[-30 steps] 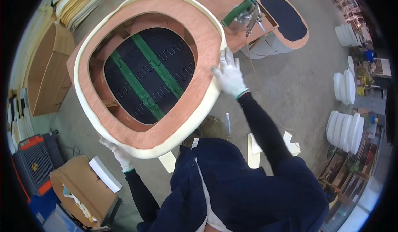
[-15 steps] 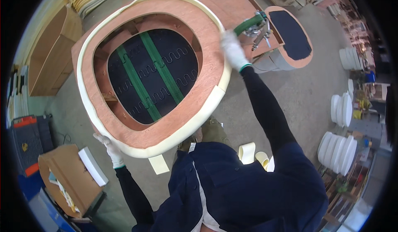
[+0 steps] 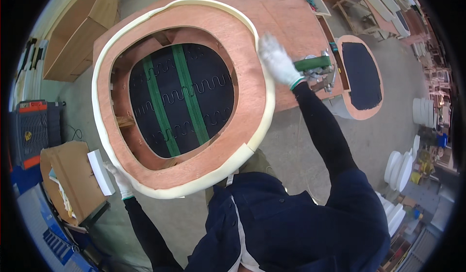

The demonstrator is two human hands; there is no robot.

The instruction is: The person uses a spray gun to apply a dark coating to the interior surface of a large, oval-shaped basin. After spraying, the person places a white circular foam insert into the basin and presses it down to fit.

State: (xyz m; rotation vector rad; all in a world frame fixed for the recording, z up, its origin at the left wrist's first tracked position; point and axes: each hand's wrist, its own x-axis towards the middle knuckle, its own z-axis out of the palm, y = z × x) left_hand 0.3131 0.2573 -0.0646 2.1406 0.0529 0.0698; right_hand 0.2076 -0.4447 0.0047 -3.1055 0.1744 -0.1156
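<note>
A rounded wooden seat frame point(image 3: 252, 85) lies in front of me, its outer edge wrapped by a cream foam strip point(image 3: 265, 119). Through its large opening show black fabric point(image 3: 141, 94), two green webbing straps point(image 3: 186, 80) and wavy metal springs. White gloves cover both my hands. My left hand point(image 3: 120, 180) is at the frame's lower-left edge, fingers stretched along the foam. On the right side, my right hand point(image 3: 279, 63) lies against the foam with its fingers extended. Just beyond it, a metal tool with a green band point(image 3: 315, 64) rests on the wooden table.
The wooden table point(image 3: 272, 9) extends behind the frame. An oval piece with a dark centre point(image 3: 360, 75) stands at its right. Toward the left are an opened cardboard box point(image 3: 80, 175), a white block point(image 3: 101, 172) and a grey-and-orange machine point(image 3: 34, 133).
The view has turned, so the surroundings are shifted and tilted clockwise. The overlapping foam end now appears lower on the frame's right side. Both hands remain at the frame's edge.
</note>
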